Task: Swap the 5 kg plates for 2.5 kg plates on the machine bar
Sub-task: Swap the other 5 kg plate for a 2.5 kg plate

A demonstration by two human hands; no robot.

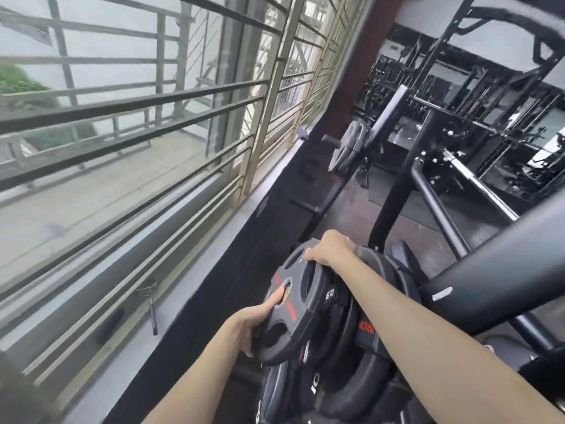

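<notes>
A small black weight plate (pixel 301 304) with red lettering and grip holes stands on edge in front of a stack of larger black plates (pixel 363 332) on the rack. My left hand (pixel 253 322) grips its lower left rim, thumb near the centre hole. My right hand (pixel 331 249) curls over its top edge. Farther off, the machine bar's sleeve (pixel 331 139) sticks out toward the window with a pair of plates (pixel 348 149) on it.
A barred window (pixel 137 133) runs along the left, with a ledge holding a spring collar (pixel 148 293). Thick black machine tubes (pixel 495 283) cross on the right above the rack. More racks and bars fill the far right of the gym.
</notes>
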